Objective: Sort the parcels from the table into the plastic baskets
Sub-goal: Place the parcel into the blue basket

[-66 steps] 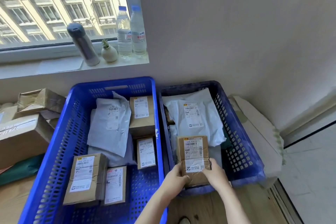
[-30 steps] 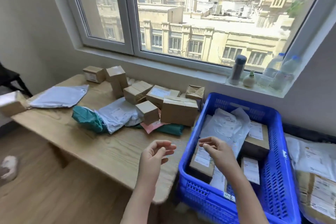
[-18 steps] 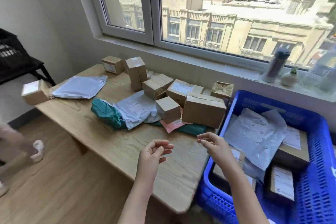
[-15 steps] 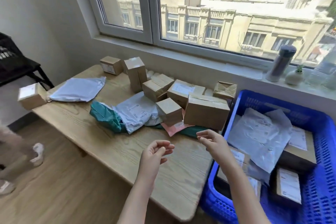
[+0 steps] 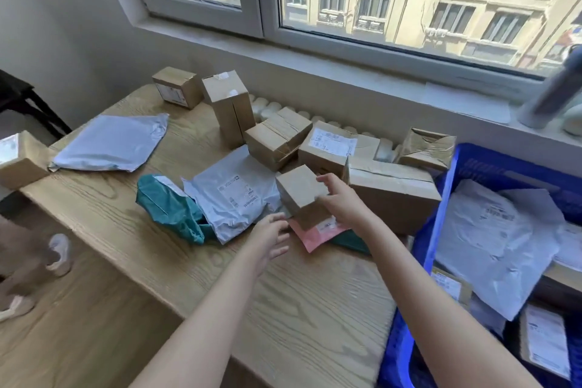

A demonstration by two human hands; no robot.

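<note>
Box, small, plain brown card (image 5: 300, 189): sits in the middle of the parcel heap on the table (image 5: 315, 309), base on a pink mailer (image 5: 315, 235), just beside a grey poly mailer (image 5: 234, 195). It stands tilted, top face tipped toward the camera. Near-cubic, so no long axis worth steering by.

Right grip (image 5: 341, 206): closed around the box from its right side, thumb over the top right edge, fingers curled behind the far side and mostly hidden. Cannot tell if the base is clear of the mailer yet.

Left grip (image 5: 271, 235): holds nothing, fingers straight and loose, reaching toward the box's lower left corner. Fingertips at the corner or just short of it; contact not readable.

So the box lies between the two grips, right one already on it, left one below and to its left.

Outward: large taped carton (image 5: 393, 195) directly behind the right wrist; green bag (image 5: 170, 208) left of the grey mailer; more cartons toward the window wall.

Blue basket (image 5: 406, 324) stands off the table's right end, already part filled. Judgement: the carry goes rightward, on the right grip's side, over or round the large carton.
</note>
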